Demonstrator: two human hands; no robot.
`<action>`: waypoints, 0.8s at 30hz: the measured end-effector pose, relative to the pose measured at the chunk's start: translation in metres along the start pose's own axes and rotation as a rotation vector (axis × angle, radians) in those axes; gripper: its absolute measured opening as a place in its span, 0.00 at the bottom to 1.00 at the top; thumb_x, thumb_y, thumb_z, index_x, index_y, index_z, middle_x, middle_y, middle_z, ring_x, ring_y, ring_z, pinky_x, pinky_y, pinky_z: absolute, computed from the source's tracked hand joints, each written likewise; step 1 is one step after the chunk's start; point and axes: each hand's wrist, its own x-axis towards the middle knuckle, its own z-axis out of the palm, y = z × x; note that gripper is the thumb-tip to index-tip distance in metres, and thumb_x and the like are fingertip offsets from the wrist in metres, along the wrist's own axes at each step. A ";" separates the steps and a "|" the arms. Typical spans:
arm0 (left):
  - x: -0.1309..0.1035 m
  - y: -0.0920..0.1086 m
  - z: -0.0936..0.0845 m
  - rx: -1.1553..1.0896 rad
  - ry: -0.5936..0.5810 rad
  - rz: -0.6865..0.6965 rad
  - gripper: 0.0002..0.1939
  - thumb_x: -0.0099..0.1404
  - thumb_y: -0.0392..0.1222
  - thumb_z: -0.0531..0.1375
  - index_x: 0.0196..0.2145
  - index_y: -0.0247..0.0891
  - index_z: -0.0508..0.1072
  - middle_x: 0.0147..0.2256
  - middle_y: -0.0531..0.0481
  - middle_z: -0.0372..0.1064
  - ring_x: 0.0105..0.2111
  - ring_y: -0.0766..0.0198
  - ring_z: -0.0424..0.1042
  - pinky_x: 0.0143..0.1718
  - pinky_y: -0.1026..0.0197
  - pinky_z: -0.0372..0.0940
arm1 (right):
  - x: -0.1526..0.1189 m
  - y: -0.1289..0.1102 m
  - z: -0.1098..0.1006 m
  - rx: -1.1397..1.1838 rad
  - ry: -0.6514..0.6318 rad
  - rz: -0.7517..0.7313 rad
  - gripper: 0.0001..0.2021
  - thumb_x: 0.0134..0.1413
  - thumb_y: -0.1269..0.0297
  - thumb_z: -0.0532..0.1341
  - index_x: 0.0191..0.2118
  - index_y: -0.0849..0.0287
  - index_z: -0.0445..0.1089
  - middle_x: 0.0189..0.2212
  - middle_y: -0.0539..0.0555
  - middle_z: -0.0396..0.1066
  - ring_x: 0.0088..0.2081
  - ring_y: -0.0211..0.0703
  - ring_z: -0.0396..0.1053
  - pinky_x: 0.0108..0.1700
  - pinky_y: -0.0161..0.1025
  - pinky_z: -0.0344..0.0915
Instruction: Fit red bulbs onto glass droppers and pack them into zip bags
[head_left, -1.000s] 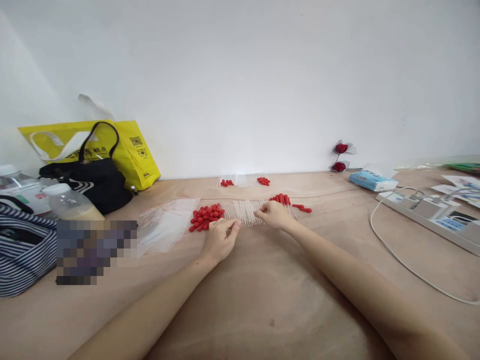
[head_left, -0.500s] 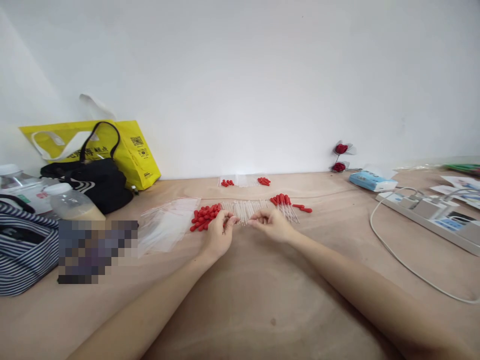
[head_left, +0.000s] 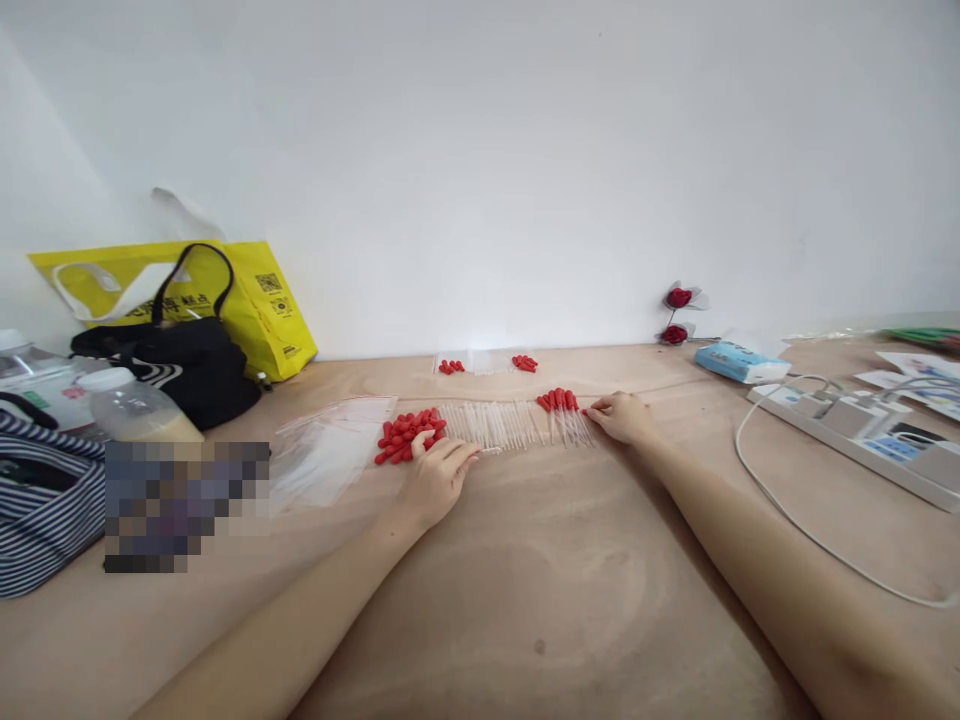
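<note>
My left hand (head_left: 439, 478) is closed at the near edge of a row of thin clear tubes (head_left: 487, 425), with one tube (head_left: 491, 450) sticking out sideways from its fingertips. Just behind and left of that hand lies a heap of red rubber bulbs (head_left: 401, 432). My right hand (head_left: 621, 416) pinches a small red piece, apparently a red rubber bulb (head_left: 587, 411), mostly covered by the fingers. Beside its fingertips is a group of droppers (head_left: 566, 402), clear tubes fitted with red bulbs, lying side by side.
Clear plastic bags (head_left: 334, 450) lie to the left. Near the wall is a bag with red-bulbed droppers (head_left: 480, 360). A yellow bag (head_left: 281, 300), black bag (head_left: 202, 370) and bottle (head_left: 139, 405) stand left. At right are a tissue pack (head_left: 739, 361), power strip (head_left: 862, 440) and white cable (head_left: 810, 550).
My right hand has moved right, from the tubes to beyond the droppers, where loose red pieces lay. My left hand has stayed near the tubes and turned slightly, with a tube at its fingertips.
</note>
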 end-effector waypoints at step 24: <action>0.000 0.001 -0.002 -0.033 -0.044 0.005 0.12 0.64 0.35 0.48 0.40 0.41 0.69 0.36 0.50 0.74 0.35 0.63 0.71 0.51 0.48 0.44 | -0.076 -0.103 0.005 0.544 -0.093 -0.630 0.08 0.54 0.64 0.54 0.37 0.54 0.70 0.33 0.51 0.71 0.38 0.41 0.63 0.45 0.43 0.53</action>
